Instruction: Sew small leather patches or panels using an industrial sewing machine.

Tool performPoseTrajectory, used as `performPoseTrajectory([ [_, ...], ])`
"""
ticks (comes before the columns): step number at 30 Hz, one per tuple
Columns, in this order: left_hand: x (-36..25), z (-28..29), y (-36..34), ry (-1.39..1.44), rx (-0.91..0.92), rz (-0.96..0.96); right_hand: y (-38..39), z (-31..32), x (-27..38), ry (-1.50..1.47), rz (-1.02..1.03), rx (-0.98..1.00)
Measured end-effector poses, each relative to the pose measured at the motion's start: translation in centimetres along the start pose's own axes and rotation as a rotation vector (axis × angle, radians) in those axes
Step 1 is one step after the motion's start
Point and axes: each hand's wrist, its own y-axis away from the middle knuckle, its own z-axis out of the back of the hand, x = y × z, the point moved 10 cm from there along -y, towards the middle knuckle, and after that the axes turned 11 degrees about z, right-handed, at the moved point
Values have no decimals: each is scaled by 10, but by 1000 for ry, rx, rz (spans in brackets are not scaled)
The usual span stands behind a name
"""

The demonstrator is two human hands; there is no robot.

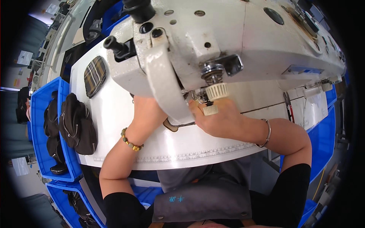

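Note:
A white industrial sewing machine (224, 34) stands over the white table, and both my hands are at its needle area. My left hand (149, 110) is left of the machine's curved white guard, its fingers hidden behind the machine head. On the other side my right hand (218, 119) has its fingers curled in close to the needle, partly covered by the cream tension knobs (216, 91). Whatever lies between these fingers is hidden. A small tan piece with a dark edge (171, 125) shows below the guard, between my hands.
At the table's left lies a plaid fabric piece (95, 76). Black zipped fabric items (78, 123) lie at the left edge, beside a blue bin (38, 114) holding more. A slim black and red tool (289, 106) rests at the right. A printed ruler (182, 152) runs along the front.

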Motion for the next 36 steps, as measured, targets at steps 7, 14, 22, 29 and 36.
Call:
performPoseTrajectory([
  [7,40,-36,-2,-5,94,-92,1,-4,0,32,1,-12],
  [14,27,-26,-8,155,113,-137,2,-12,-3,-105,-13,54],
  [22,57,-54,-7,244,441,123,-3,-12,2,-32,39,49],
  [29,13,-16,-13,297,220,82,-8,-14,5,-33,59,81],
  [36,9,-9,-17,297,140,57,-4,-20,5,-30,56,160],
])
